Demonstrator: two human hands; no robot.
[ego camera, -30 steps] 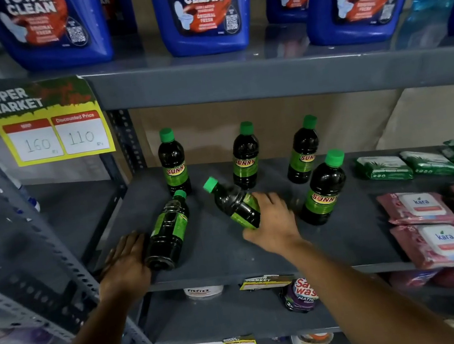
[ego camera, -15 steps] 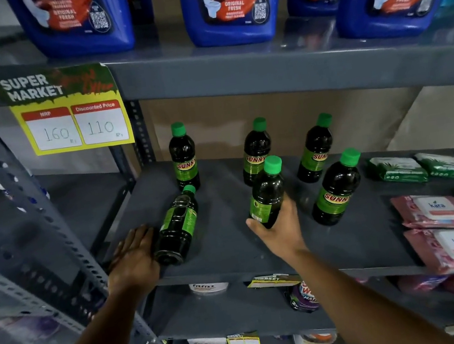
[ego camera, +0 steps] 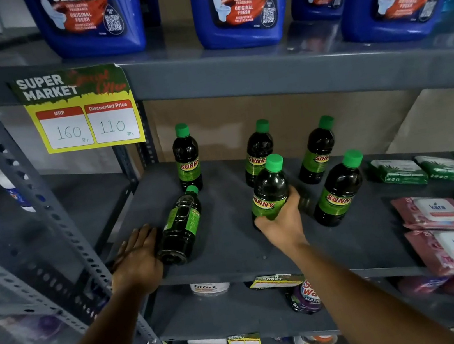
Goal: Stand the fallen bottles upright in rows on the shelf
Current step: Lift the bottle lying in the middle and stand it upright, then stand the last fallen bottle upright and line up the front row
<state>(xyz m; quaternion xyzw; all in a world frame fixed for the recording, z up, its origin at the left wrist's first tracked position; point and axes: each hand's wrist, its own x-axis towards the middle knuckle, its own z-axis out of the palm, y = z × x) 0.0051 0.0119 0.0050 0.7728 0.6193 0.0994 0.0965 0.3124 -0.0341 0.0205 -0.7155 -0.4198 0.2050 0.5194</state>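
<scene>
bottles stand and lie on the grey shelf (ego camera: 231,247): the right hand (ego camera: 282,224) is wrapped around one upright bottle (ego camera: 270,192) near the front, four standing bottles (ego camera: 258,152) around it. left hand (ego camera: 137,257), flat and open, touches the base of the fallen bottle (ego camera: 181,227) at left.

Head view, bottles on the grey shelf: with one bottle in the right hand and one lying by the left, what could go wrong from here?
1. The held bottle stands close in front of a back-row bottle and beside the front-right bottle; releasing it carelessly could topple a neighbour.
2. The fallen bottle lies near the shelf front edge against the left hand; a nudge might roll it off.
</scene>
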